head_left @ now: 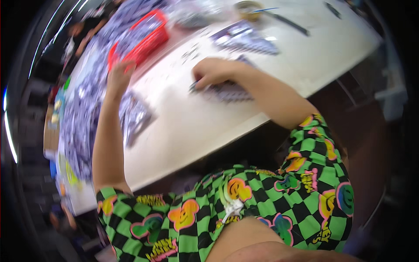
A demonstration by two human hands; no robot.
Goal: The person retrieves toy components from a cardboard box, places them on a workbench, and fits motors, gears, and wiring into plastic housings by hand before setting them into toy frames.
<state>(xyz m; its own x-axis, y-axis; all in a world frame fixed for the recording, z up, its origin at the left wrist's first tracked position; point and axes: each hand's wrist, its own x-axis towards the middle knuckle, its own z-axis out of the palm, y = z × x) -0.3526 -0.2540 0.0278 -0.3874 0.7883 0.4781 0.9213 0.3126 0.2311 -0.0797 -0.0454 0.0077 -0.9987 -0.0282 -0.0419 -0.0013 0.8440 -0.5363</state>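
My left hand (120,77) is at the near end of a red plastic basket (150,43) holding silvery-purple packets. Blur smears its fingers, so whether it grips the rim cannot be made out. Farther right, the fingers of my right hand (214,72) are curled together, with a small dark item at their tips, too blurred to name. Beneath that hand and wrist lies a purple-grey packet (233,92) with a zigzag edge, partly covered. Small dark pieces (190,53) are scattered on the white table (187,126) beyond my right hand.
Heaps of silvery-purple packets (80,126) cover the table's left side. Another stack of packets (244,38) lies beyond my right hand. Farther back are a tape roll (248,9), a dark-bladed tool (290,24) and clear plastic bags (196,15). People (80,35) are at the far left.
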